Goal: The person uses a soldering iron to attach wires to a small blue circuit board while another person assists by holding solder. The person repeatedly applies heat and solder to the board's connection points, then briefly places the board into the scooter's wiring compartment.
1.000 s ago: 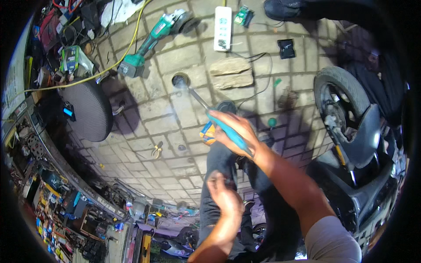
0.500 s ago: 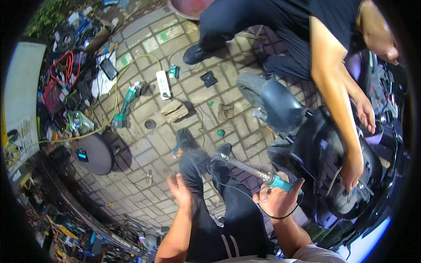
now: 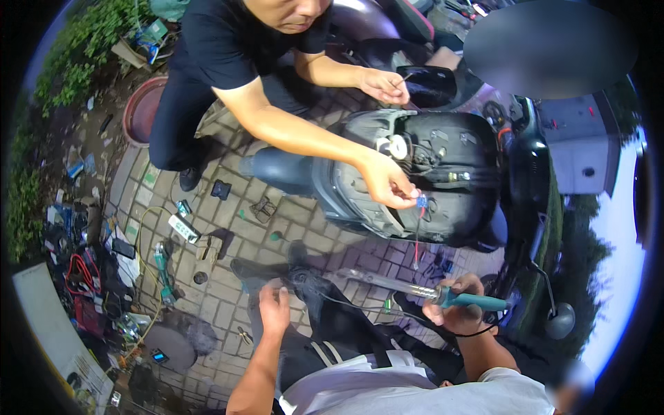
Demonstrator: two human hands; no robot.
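Note:
My right hand is closed round the teal handle of a soldering iron, its metal shaft pointing left. A dark cord loops below that hand. My left hand hovers over my left leg with fingers apart, and I see nothing in it. Across from me a co-worker in a dark shirt pinches a small blue part with a red wire hanging from it. That part is above and apart from the soldering iron. The co-worker's other hand holds something thin beyond the scooter body.
A scooter with its inner panel exposed stands at the right, its mirror jutting out. On the paving lie a white power strip, a green angle grinder, pliers and a round dark stool. Clutter lines the left.
The view has swung right, bringing in more of the scooter. The co-worker's near hand now holds up the blue part with its wire. My right hand keeps the soldering iron.

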